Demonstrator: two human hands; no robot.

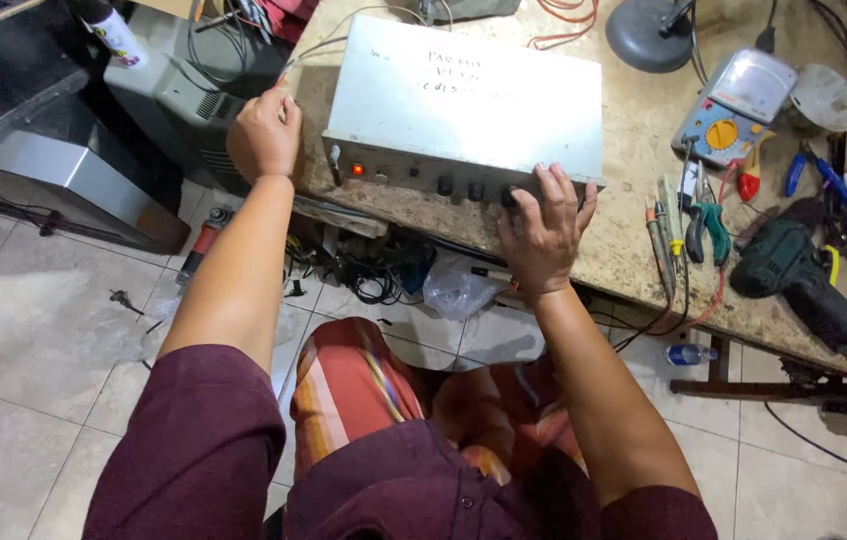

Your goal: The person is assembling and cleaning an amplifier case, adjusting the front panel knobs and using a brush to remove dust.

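Note:
A grey metal amplifier box sits on the worn workbench, its front panel with a lit red lamp and several black knobs facing me. My right hand rests over the front panel's right end, fingers spread on a knob and the box's top edge. My left hand is closed at the box's left corner, at the bench edge; what it grips is hidden.
To the right on the bench lie a multimeter, screwdrivers and pliers, a dark power drill and a lamp base. A grey monitor stands on the tiled floor at left. Cables and a plastic bag lie under the bench.

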